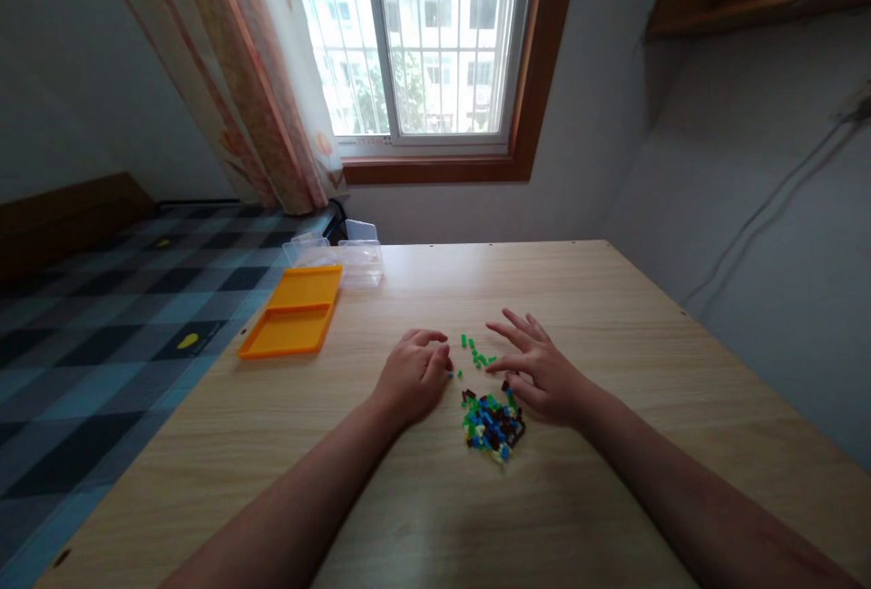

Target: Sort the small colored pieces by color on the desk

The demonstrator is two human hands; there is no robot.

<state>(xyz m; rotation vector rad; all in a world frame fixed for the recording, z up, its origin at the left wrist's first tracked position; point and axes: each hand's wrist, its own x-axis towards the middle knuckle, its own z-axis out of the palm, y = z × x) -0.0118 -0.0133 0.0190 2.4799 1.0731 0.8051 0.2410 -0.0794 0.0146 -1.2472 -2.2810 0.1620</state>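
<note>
A mixed pile of small building bricks, in blue, green, dark brown and pale yellow, lies on the table between my forearms. Beyond it, several loose green bricks are spread out. My right hand is open with its fingers spread, its index fingertip beside the green bricks and its lower fingers over the pile's far right edge. To the left of the bricks rests my left hand, its fingers curled in and closed. A tiny blue brick shows at its fingertips; what lies inside the fingers is hidden.
An orange two-part tray lies at the table's left edge. Behind it stand clear plastic boxes. A checked bed adjoins the wooden table on the left; a wall and a window are beyond.
</note>
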